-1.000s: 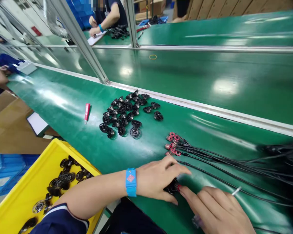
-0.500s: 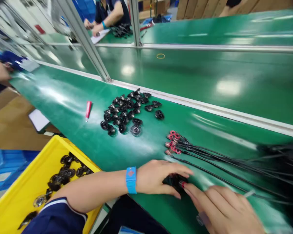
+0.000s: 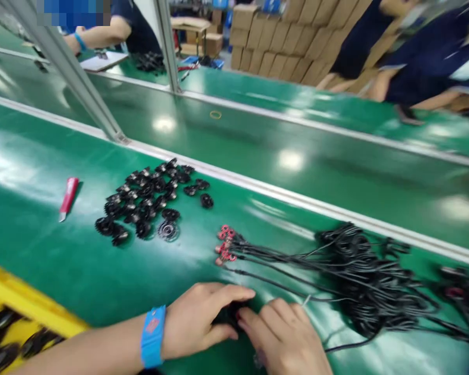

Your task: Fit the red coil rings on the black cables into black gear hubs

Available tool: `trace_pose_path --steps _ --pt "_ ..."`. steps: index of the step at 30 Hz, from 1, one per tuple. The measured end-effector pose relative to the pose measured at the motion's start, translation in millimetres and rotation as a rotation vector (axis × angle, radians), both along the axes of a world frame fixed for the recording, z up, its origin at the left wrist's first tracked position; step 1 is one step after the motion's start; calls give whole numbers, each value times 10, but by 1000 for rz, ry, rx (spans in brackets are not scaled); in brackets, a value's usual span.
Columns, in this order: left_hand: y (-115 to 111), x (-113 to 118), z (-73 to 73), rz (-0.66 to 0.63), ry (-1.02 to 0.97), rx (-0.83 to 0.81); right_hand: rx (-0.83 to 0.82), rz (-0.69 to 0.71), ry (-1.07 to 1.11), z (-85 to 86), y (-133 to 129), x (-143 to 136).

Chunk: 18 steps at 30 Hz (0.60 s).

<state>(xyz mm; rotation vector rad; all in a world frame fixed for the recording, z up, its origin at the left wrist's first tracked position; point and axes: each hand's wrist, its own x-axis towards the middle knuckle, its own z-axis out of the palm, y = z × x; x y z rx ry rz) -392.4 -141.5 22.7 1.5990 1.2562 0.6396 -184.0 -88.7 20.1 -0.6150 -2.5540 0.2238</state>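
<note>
My left hand (image 3: 195,319), with a blue band (image 3: 153,336) on its wrist, grips a dark black part (image 3: 227,314) between thumb and fingers; its shape is mostly hidden. Against that part press the closed fingertips of my right hand (image 3: 284,336). What the right fingers pinch is hidden in this view. A black cable (image 3: 354,346) comes out from beside the right hand. Just beyond both hands lie several red-and-copper cable ends (image 3: 225,249), their black cables running right into a tangled heap (image 3: 369,281). Farther left sits a cluster of black toothed wheels (image 3: 144,195).
A red-handled cutter (image 3: 69,199) lies on the green table (image 3: 180,271) at left. At lower left stands a yellow bin (image 3: 35,302) holding black parts. A metal post (image 3: 82,78) rises from the pale rail (image 3: 234,179). Other people work beyond, near stacked cartons (image 3: 273,47).
My view has swung right, so the table's contents appear farther left and the whole cable heap shows. Both hands stay together at the black part; the red piece at the right fingertips is now mostly hidden.
</note>
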Motion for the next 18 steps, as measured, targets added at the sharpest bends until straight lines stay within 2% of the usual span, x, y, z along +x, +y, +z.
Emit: trace_pose_path --steps 4,9,18 --pt "-8 -7 -27 7 56 7 128 -60 40 -28 40 -103" --pt "-38 0 -87 73 49 -35 140 -95 100 -57 45 -109" --pt "-87 56 -157 121 62 -37 226 -48 122 -70 38 -82"
